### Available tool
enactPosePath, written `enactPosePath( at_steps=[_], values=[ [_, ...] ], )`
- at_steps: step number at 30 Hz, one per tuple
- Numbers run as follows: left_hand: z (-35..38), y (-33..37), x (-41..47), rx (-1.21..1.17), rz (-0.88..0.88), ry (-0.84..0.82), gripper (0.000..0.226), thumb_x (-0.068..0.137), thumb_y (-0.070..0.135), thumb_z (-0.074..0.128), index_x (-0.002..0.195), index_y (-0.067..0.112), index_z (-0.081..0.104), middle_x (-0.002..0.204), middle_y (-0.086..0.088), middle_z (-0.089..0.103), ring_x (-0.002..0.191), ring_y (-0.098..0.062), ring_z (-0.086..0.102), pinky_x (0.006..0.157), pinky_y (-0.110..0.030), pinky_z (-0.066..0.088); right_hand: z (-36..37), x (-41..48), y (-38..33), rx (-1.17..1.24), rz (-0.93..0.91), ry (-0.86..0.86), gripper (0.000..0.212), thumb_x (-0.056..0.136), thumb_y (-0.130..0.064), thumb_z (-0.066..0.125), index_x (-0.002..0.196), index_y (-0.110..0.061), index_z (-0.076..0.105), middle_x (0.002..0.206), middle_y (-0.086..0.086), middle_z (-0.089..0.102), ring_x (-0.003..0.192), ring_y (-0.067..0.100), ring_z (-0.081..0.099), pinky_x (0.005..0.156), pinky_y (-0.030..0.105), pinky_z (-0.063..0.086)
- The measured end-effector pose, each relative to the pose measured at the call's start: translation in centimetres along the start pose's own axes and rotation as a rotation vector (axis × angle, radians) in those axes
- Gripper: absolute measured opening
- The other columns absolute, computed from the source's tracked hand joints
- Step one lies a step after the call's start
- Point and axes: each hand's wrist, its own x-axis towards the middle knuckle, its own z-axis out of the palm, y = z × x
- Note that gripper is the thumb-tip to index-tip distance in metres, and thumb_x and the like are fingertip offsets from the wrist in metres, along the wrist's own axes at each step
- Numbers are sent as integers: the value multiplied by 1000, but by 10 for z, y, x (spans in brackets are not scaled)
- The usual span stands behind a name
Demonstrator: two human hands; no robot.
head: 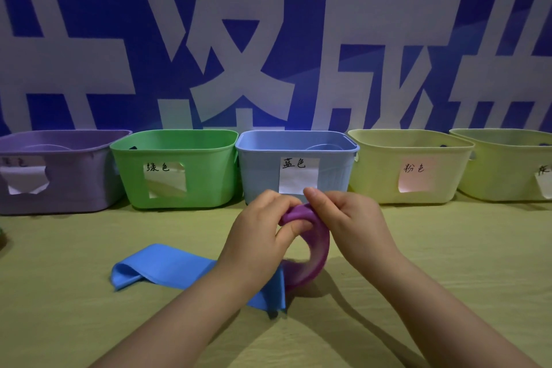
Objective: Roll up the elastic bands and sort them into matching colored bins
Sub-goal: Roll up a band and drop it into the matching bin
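Observation:
A purple elastic band (316, 245) hangs in a loop above the table. My left hand (263, 236) and my right hand (346, 218) both pinch its rolled upper end, just in front of the blue bin (260, 170). A blue elastic band (173, 266) lies loosely folded on the table below my left forearm. Along the back stand a purple bin (71, 185), a green bin (209, 176), the blue bin, and two pale yellow bins (373, 176) (493, 170). Each bin carries a paper label.
The yellow-green table (448, 248) stretches in front of the bins. A blue wall with large white characters (239, 39) rises right behind them. A small dark object (1, 237) shows at the far left edge.

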Motion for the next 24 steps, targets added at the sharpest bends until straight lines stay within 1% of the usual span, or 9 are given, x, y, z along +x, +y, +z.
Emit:
enactPosePath(
  at_steps=[2,5,7,9,11,13,16,20,24],
  values=[
    [0,-1,0,-4,-7,23,28,79,39,55,95,20,66,86,5,58,78,-6,51,70,-17,39,1,0,-1,43,8,3,50,74,-66,34,52,-26,55,46,-12,50,48,5,45,48,20,31],
    [-2,-4,1,-1,-47,89,19,85,31,62,99,20,65,86,8,60,75,-4,52,68,-15,39,1,0,-3,141,33,-42,33,68,-65,40,80,-39,56,68,-19,61,67,-8,56,56,8,39],
    [-5,-4,2,19,-63,124,14,85,26,62,98,21,64,83,14,56,74,1,51,64,-7,35,3,-1,-3,201,57,-103,43,64,-63,47,98,-37,55,80,-15,63,74,-10,58,62,8,44],
    [-7,-3,3,-1,-91,140,10,85,25,62,94,26,61,83,15,54,78,3,51,63,-6,35,6,-2,-3,194,64,-140,47,69,-58,56,108,-34,53,86,-13,65,79,-5,61,67,15,50],
    [-7,-3,5,-114,-175,118,13,82,23,65,87,31,57,85,11,58,77,1,53,66,-9,39,8,-1,-3,205,42,-126,32,79,-41,64,108,-37,51,88,-10,66,81,2,64,72,23,53],
    [-9,0,8,-383,-303,45,15,81,18,68,85,26,56,82,9,61,72,-5,56,70,-21,45,7,0,-1,256,31,-88,28,85,-26,63,102,-43,49,86,-7,65,78,3,64,72,25,53],
    [-14,4,12,-696,-407,8,11,80,17,65,80,15,54,63,10,55,59,-4,49,59,-20,42,2,2,-1,247,41,-56,28,88,-23,59,101,-45,47,83,-9,62,73,-2,60,63,16,49],
    [-14,2,12,-574,-390,14,13,86,10,60,80,14,49,61,3,53,56,-7,46,56,-18,39,3,1,-1,89,17,-61,26,88,-26,59,103,-39,43,75,-14,57,64,-9,55,54,7,39],
    [-15,-1,13,-481,-388,60,31,80,3,66,94,27,52,90,4,54,77,-15,54,76,-31,48,6,3,4,2,33,-93,12,85,-30,62,88,-36,52,67,-15,55,60,-4,52,53,13,37]
  ],
)
